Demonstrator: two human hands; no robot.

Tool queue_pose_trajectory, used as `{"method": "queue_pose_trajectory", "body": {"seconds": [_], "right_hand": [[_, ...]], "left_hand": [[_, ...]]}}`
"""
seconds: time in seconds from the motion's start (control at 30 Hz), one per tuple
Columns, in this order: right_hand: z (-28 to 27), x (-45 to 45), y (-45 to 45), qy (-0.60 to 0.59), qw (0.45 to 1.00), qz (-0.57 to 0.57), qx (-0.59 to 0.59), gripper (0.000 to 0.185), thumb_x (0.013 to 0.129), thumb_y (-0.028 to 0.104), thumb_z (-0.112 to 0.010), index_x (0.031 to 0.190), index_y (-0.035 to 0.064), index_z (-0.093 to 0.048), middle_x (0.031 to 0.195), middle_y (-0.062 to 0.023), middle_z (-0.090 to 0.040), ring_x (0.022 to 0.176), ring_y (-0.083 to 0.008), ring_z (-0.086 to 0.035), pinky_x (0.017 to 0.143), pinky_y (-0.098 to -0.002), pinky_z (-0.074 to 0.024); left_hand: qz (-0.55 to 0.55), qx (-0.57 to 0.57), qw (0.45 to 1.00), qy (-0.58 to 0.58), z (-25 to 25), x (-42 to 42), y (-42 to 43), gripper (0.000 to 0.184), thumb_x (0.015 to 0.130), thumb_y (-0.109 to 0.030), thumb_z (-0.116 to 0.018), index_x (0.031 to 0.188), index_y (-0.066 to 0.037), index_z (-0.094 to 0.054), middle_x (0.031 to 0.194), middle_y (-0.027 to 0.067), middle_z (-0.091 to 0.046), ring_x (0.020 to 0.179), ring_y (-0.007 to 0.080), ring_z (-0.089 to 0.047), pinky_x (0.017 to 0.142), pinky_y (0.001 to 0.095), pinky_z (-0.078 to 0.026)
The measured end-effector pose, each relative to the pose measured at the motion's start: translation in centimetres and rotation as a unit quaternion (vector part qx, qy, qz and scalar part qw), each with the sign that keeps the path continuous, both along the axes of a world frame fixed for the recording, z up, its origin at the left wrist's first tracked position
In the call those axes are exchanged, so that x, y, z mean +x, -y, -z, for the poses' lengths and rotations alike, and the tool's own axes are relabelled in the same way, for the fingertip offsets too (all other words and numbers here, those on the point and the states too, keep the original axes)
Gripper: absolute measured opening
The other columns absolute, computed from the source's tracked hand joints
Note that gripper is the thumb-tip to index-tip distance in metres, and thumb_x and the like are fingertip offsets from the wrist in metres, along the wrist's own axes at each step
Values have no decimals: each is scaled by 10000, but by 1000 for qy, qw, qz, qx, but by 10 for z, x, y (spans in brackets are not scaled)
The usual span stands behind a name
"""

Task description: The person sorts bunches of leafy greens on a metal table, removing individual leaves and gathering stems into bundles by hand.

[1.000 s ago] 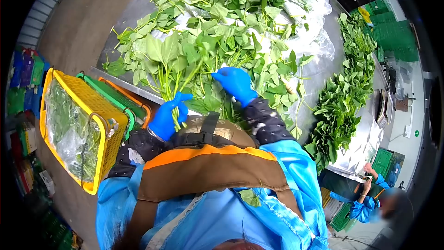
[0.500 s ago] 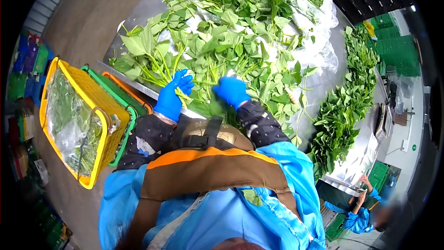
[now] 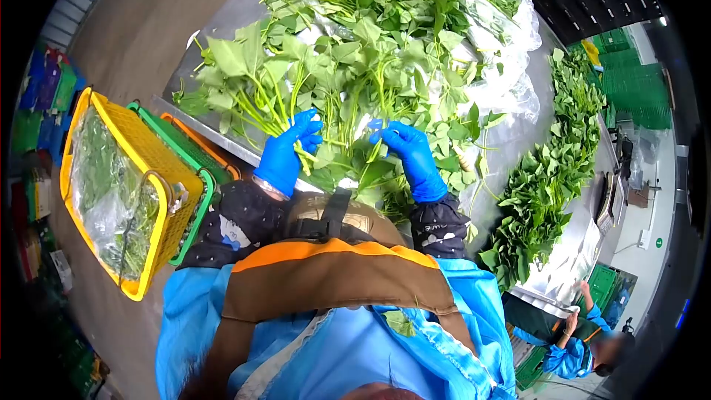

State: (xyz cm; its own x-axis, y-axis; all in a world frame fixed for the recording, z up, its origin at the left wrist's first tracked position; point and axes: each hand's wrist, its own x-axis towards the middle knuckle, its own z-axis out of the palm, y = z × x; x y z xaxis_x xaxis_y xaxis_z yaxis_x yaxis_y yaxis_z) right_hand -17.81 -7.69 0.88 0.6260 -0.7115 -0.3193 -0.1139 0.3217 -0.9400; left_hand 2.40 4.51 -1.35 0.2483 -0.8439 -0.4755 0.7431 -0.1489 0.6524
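Blue gloves cover both hands. My left hand [image 3: 290, 152] is wrapped round the stems of a bunch of leafy greens [image 3: 255, 78], whose leaves fan out up and to the left. To its right, my right hand [image 3: 406, 150] pinches the stem of a leafy sprig [image 3: 382, 89] between thumb and fingers, with the leaves pointing away from me. Both hands are over the near edge of a metal table [image 3: 215, 130]. Beneath and beyond them spreads a loose pile of greens [image 3: 355, 37], partly on clear plastic [image 3: 511, 81].
At the left stand a yellow basket [image 3: 174, 230] with bagged greens, a green basket [image 3: 201, 215] and an orange one. A long row of greens [image 3: 548, 170] lies on the right. A co-worker [image 3: 574, 348] is at the lower right, beside green crates [image 3: 598, 281].
My right hand has come back from the pile and turned upright, now with a sprig in its fingers. My left hand has first risen with its bunch, then dropped slightly.
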Motion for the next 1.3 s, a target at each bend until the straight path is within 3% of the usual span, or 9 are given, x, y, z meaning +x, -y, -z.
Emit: {"method": "queue_pose_trajectory", "body": {"seconds": [0.47, 0.6, 0.7, 0.8, 0.87, 1.0, 1.1, 1.27, 1.3], "right_hand": [[13, 29, -35, -37, 991, -76, -102, 204, 810, 144, -592, 957, 4, -615, 842, -50, -604, 744, -105, -538, 656, -248, -428], [12, 28, -41, -29, 998, 43, -45, 185, 772, 95, -622, 922, -14, -623, 846, -34, -599, 751, -83, -528, 691, -228, -414], [16, 9, -32, 157, 966, 160, 125, 271, 791, 64, -583, 1054, 5, -559, 882, -40, -581, 778, -101, -526, 715, -236, -422], [12, 5, -23, 379, 832, 289, 284, 400, 835, 39, -519, 1215, -1, -403, 961, -78, -553, 785, -128, -521, 733, -235, -433], [16, 3, -18, 396, 850, 251, 240, 349, 844, 90, -532, 1180, 33, -456, 968, -34, -566, 787, -102, -505, 719, -241, -408], [-7, -13, 0, 283, 891, 312, 171, 438, 805, 124, -587, 1218, 71, -449, 986, -41, -574, 753, -76, -500, 679, -226, -406], [0, -23, 16, -156, 946, 189, -211, 412, 782, 154, -602, 1178, 85, -509, 870, -50, -618, 610, -71, -487, 568, -248, -417], [2, -11, -4, -229, 953, -94, -177, 243, 760, 272, -626, 933, 103, -654, 823, -90, -647, 710, -181, -606, 658, -284, -458], [-4, -6, -7, -234, 945, -38, -225, 212, 765, 258, -622, 922, 121, -658, 812, -86, -639, 686, -187, -602, 628, -283, -457]], "left_hand": [[73, 18, 984, 162, -21, -27, 14, 313, 841, -236, -559, 1065, -18, -579, 909, 34, -595, 796, 90, -532, 692, 221, -410], [33, 45, 983, 175, -33, -27, 12, 275, 843, -227, -554, 1015, -18, -605, 851, 37, -600, 750, 87, -532, 651, 225, -416], [-38, 19, 993, 110, -8, -4, 16, 264, 833, -201, -561, 1015, -14, -599, 844, 33, -592, 727, 111, -542, 627, 223, -419], [1, 39, 995, 93, -8, -1, 15, 274, 822, -170, -574, 1033, 5, -586, 856, 71, -602, 704, 127, -552, 628, 237, -431], [-6, 40, 992, 118, -12, -7, 14, 261, 822, -172, -573, 1009, 9, -595, 846, 68, -605, 697, 121, -549, 618, 232, -431], [26, 32, 981, 190, -24, 1, 17, 235, 783, -142, -617, 953, 20, -610, 794, 56, -607, 650, 110, -543, 602, 223, -431], [70, 43, 974, 212, -32, -1, 16, 234, 734, -94, -658, 928, 30, -613, 749, 60, -617, 609, 108, -547, 582, 216, -435], [26, 19, 979, 202, -25, -6, 19, 225, 739, -143, -657, 908, 5, -637, 773, 41, -632, 639, 86, -560, 578, 203, -412], [23, 31, 978, 205, -26, -2, 18, 244, 763, -144, -632, 950, 11, -617, 794, 48, -630, 651, 91, -561, 587, 201, -419]]}}
